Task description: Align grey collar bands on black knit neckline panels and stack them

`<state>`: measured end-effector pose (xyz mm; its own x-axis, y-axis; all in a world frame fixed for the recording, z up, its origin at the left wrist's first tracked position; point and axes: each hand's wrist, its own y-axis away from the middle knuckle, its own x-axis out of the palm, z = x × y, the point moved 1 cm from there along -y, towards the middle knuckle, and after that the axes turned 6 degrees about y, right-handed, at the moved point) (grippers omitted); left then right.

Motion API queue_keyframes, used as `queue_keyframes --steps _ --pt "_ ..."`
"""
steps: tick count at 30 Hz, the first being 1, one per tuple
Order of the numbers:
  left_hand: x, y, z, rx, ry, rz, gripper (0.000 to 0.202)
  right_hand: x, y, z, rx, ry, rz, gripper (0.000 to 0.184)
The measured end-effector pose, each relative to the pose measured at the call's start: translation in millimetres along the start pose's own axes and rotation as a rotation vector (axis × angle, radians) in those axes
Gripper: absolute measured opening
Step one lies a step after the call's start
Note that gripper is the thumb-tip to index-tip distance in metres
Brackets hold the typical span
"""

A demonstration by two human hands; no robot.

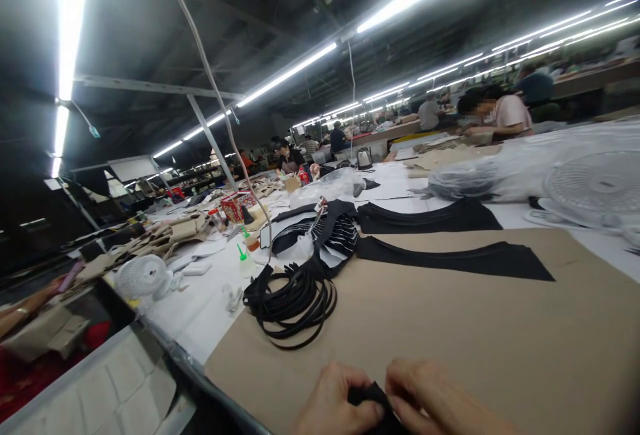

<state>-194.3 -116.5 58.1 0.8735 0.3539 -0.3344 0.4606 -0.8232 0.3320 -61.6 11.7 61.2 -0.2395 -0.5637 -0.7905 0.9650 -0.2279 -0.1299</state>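
Observation:
At the bottom edge of the head view, my left hand [335, 400] pinches a piece of black fabric [373, 396]. My right hand [433, 395] closes on the same fabric from the other side, its fingers bent. Much of the piece is hidden by the hands and cut off by the frame. Ahead and to the left, a loose coil of black strips [293, 305] lies on the brown board [450, 315]. Beyond it is a bundle of black and striped pieces [335, 231]. Two long black cut pieces, one nearer [450, 255] and one farther [430, 216], stretch off rightward.
Green-tipped bottles [245, 261] and a small white fan [145, 276] stand on the left. A larger fan [595, 185] is at right beside clear plastic. A cord [220, 101] hangs down to the table. A grey-rimmed bin [90, 381] sits lower left. Several people work farther back.

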Motion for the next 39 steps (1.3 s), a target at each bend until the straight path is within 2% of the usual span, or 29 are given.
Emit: queue_keyframes --steps 3,5,7,15,23,28,32,35,39 --pt "-3.0 4.2 -4.2 0.038 0.081 0.011 0.015 -13.2 -4.7 -1.0 0.116 -0.288 0.096 0.017" --pt "-4.1 5.3 -7.4 0.054 0.11 0.054 0.02 -18.2 -4.4 -4.1 0.137 -0.353 0.022 0.019" --pt "-5.1 4.7 -9.7 0.045 0.136 0.085 0.024 -19.9 -1.8 -4.8 0.142 -0.326 -0.035 0.021" --pt "-6.1 3.7 -9.9 0.086 0.055 0.062 0.023 -10.3 6.0 13.9 0.14 -0.255 -0.034 0.022" --pt "-3.3 8.1 -13.3 0.092 0.054 0.058 0.023 -1.8 4.0 18.8 0.146 -0.142 -0.024 0.018" --pt "-6.6 9.8 -12.5 0.076 0.069 0.055 0.024 -7.9 6.1 16.0 0.086 -0.204 0.003 0.02" --pt "-10.0 10.3 -11.2 0.112 0.077 0.073 0.027 -5.9 4.7 7.4 0.155 -0.381 -0.044 0.019" --pt "-9.0 12.1 -11.3 0.158 0.046 0.109 0.029 5.5 -0.4 0.5 0.197 -0.565 0.02 0.029" --pt "-6.7 15.8 -15.0 0.181 0.04 0.148 0.031 16.8 -5.4 -4.6 0.12 -0.666 0.164 0.035"
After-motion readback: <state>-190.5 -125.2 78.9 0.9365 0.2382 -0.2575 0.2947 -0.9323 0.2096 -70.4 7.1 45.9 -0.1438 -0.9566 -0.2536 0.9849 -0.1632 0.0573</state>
